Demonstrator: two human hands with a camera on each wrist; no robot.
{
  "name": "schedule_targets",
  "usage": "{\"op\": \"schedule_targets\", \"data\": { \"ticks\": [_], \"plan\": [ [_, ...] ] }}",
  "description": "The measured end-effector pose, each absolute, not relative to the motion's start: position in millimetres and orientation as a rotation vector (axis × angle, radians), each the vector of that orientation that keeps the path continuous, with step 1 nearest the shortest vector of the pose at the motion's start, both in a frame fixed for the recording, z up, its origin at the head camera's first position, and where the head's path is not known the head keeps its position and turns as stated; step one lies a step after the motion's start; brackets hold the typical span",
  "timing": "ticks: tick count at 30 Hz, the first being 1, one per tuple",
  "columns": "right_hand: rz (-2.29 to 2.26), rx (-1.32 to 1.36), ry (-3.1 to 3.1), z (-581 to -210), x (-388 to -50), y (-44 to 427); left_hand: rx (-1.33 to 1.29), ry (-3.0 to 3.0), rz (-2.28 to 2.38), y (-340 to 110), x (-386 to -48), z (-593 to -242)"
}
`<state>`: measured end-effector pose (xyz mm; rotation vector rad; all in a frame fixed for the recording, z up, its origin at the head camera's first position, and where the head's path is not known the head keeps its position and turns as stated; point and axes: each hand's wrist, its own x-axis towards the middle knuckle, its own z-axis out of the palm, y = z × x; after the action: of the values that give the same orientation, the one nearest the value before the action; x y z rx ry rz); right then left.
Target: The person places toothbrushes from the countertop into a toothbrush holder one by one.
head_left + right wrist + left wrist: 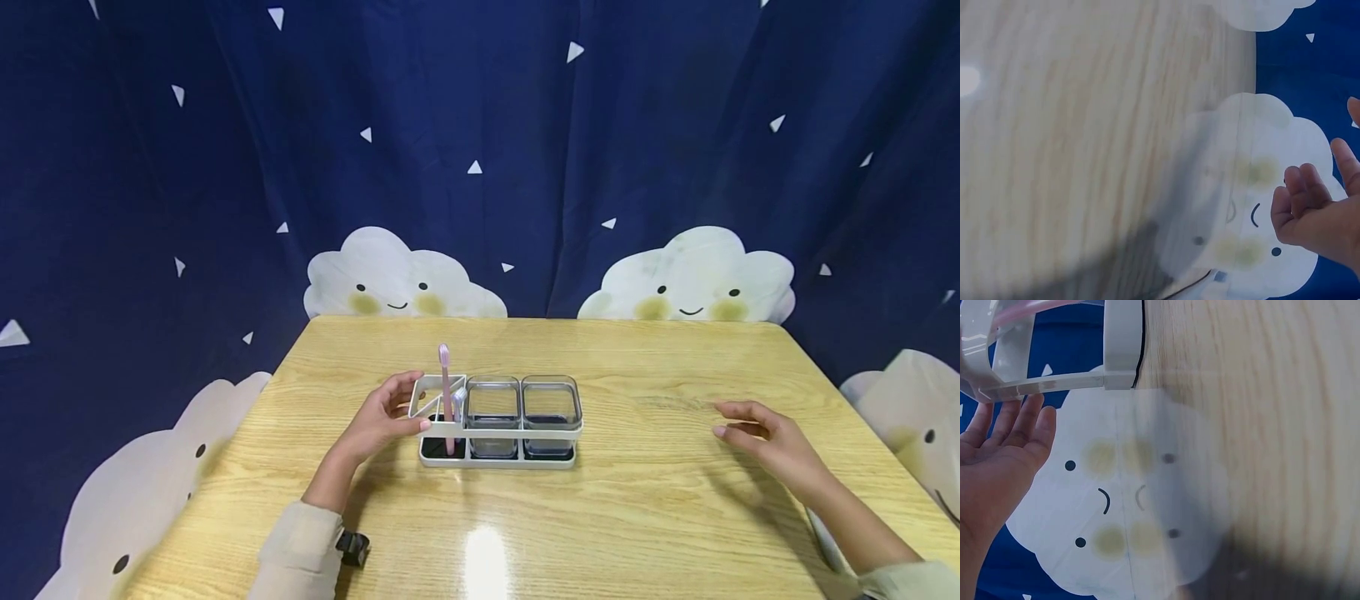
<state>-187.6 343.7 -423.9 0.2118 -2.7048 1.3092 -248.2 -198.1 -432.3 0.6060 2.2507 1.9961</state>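
A white rack (501, 464) with a pink toothbrush (447, 392) and a light blue-white toothbrush (460, 397) in its left part stands on the table. Two clear cups (492, 400) (551, 400) sit side by side in its other sections. My left hand (378, 421) grips the rack's left end, thumb at the front corner and fingers behind. The left wrist view has the fingers of this hand (1007, 456) against the rack's edge (1054, 382). Well to the right of the rack, my right hand (776, 446) is above the table, fingers loosely bent and holding nothing; it also shows in the right wrist view (1319, 212).
The wooden table (637, 517) extends around the rack, with bright glare near its front. Behind it hangs a dark blue curtain (510, 100) with white triangles and smiling clouds. A black band or device (352, 548) is at the left wrist.
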Motion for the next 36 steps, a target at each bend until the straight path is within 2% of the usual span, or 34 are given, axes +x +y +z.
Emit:
{"op": "schedule_targets", "data": {
  "ticks": [7, 17, 24, 30, 36],
  "plan": [
    [1.296, 0.079, -2.694, -425.7, -175.8, 352.0, 0.613, 2.247, 2.006, -197.8, -247.7, -430.7],
    [1.39, -0.27, -2.561, -435.0, -159.2, 360.1, 0.573, 2.257, 1.976, -198.6, -247.3, -430.7],
    [1.326, -0.502, -2.561, -440.9, -157.3, 370.2, 0.574, 2.238, 1.966, -193.3, -237.6, -412.1],
    [1.372, -0.563, -2.506, -448.9, -157.3, 380.8, 0.572, 2.268, 1.936, -191.3, -233.3, -406.9],
    [1.467, -0.629, -2.46, -454.3, -160.9, 389.2, 0.57, 2.255, 1.963, -196.8, -244.3, -423.9]
  ]
}}
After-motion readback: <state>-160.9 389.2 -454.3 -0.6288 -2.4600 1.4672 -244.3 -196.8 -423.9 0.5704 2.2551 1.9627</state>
